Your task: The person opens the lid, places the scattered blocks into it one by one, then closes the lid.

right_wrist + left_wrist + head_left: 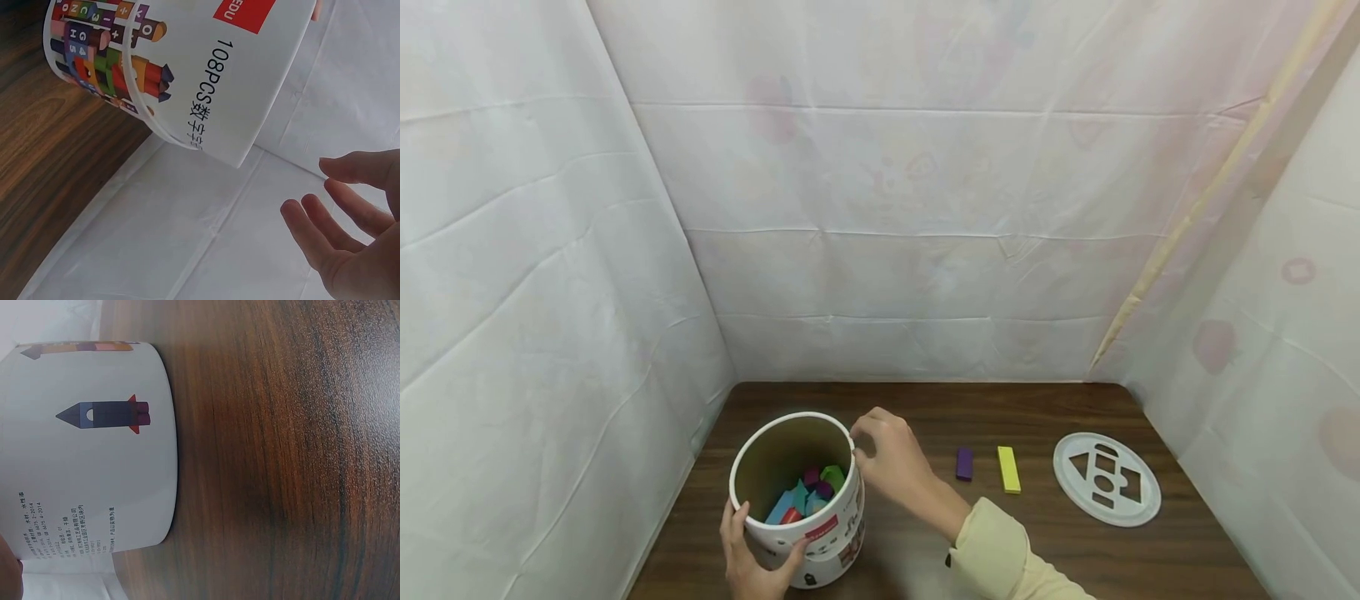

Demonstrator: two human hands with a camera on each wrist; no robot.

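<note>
A white, printed block bucket [831, 542] stands on the table at the lower left of the head view. Colourful toy blocks [801, 493] lie inside it, blue, teal, green, red and purple among them. My left hand [754, 568] grips the bucket's near left side, fingers at the left wall and thumb across the front. Just beside the right rim is my right hand [891, 458]. In the right wrist view its fingers are loosely bent, and nothing shows between them. The bucket's outside, with a rocket picture [106, 415], fills much of the left wrist view.
A purple block [964, 464] and a yellow block [1009, 470] lie on the dark wood table [925, 400] right of the bucket. Farther right rests a white round lid [1127, 512] with shaped cut-outs. Pale sheeting [880, 275] walls in the back and both sides.
</note>
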